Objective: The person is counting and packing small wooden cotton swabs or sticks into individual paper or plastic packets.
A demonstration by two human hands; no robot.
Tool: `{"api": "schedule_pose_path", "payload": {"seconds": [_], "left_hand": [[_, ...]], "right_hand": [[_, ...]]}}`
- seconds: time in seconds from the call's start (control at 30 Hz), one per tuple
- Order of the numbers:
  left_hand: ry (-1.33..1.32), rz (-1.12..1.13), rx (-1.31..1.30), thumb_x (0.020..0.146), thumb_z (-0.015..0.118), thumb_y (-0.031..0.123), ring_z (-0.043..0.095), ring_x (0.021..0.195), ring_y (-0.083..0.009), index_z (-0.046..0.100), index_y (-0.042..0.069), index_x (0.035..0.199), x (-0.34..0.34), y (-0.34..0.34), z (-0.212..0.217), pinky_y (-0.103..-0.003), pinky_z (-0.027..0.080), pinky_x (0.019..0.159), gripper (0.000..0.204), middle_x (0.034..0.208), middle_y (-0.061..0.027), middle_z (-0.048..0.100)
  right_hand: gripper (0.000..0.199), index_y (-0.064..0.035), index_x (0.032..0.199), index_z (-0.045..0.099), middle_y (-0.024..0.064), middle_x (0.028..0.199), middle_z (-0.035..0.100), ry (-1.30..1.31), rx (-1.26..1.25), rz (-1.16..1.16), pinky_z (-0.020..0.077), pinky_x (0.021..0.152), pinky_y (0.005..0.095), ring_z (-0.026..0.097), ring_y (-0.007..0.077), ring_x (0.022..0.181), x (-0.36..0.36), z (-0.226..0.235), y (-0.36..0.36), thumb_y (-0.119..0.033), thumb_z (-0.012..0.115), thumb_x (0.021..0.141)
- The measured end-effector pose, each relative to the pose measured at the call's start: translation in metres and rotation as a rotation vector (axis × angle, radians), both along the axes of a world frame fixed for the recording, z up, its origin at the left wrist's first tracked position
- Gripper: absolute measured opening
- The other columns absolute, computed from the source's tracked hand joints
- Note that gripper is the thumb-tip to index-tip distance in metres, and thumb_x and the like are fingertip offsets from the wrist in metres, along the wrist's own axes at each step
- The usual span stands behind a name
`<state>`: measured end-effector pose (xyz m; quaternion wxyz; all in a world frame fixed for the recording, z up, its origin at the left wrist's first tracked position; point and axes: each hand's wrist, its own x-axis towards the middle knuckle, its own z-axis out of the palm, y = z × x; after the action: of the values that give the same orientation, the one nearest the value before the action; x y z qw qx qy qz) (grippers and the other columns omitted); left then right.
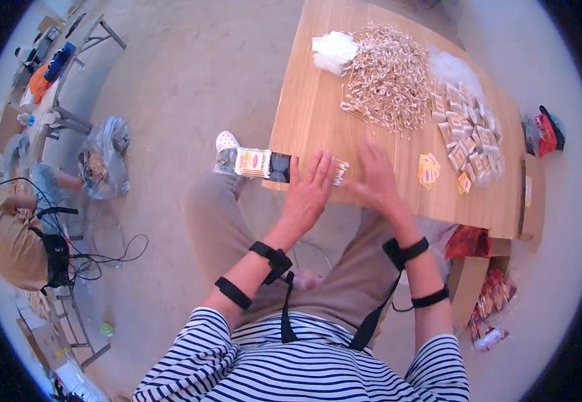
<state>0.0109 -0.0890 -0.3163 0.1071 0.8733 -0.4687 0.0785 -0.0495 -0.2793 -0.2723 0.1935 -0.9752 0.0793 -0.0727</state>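
My left hand (309, 191) lies flat, fingers stretched forward, over a small row of cotton swabs (339, 173) at the table's near edge. The swab tips stick out to the right of its fingers. To its left, a clear packet of cotton swabs (253, 163) with an orange-and-white card juts past the table corner, against a black piece (279, 167) that may be a holder. My right hand (377, 179) is just right of the swab tips, slightly blurred, fingers extended and apart. I see nothing in it. What is under the left palm is hidden.
A large heap of loose cotton swabs (391, 77) covers the far part of the wooden table (311, 100). White bags (334, 50) lie beside it. Filled packets (472, 134) pile up at the right, near yellow cards (428, 169). Another person (16, 231) sits at the far left.
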Motion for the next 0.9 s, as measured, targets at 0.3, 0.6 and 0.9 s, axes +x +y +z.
{"api": "schedule_pose_path", "payload": {"seconds": [0.3, 0.6, 0.9], "left_hand": [[0.117, 0.049, -0.095, 0.076, 0.068, 0.012, 0.026, 0.149, -0.0287, 0.035, 0.0, 0.148, -0.013, 0.011, 0.013, -0.059, 0.013, 0.12, 0.08, 0.156, -0.0154, 0.033], [-0.04, 0.04, 0.008, 0.083, 0.057, 0.013, 0.028, 0.147, -0.032, 0.036, -0.002, 0.147, -0.01, 0.01, 0.003, -0.057, 0.015, 0.12, 0.069, 0.155, -0.0176, 0.034], [0.067, 0.189, 0.089, 0.058, 0.086, 0.022, 0.021, 0.15, -0.0312, 0.031, -0.002, 0.149, 0.005, 0.04, 0.017, -0.062, 0.008, 0.12, 0.109, 0.159, -0.0173, 0.027]], "right_hand": [[0.117, 0.0038, 0.149, 0.029, 0.0224, 0.159, 0.023, 0.087, -0.117, -0.062, 0.0181, 0.119, 0.0567, 0.017, 0.0374, 0.15, -0.017, -0.024, 0.071, -0.038, 0.09, 0.059], [0.104, 0.0007, 0.15, 0.03, 0.0199, 0.158, 0.027, 0.065, -0.199, -0.061, 0.0164, 0.121, 0.0515, 0.02, 0.0356, 0.15, -0.008, -0.035, 0.079, -0.021, 0.085, 0.064], [0.103, 0.0008, 0.149, 0.032, 0.0194, 0.158, 0.027, 0.056, -0.159, -0.084, 0.0206, 0.12, 0.0525, 0.021, 0.0349, 0.15, -0.005, -0.024, 0.091, -0.017, 0.084, 0.062]]}}
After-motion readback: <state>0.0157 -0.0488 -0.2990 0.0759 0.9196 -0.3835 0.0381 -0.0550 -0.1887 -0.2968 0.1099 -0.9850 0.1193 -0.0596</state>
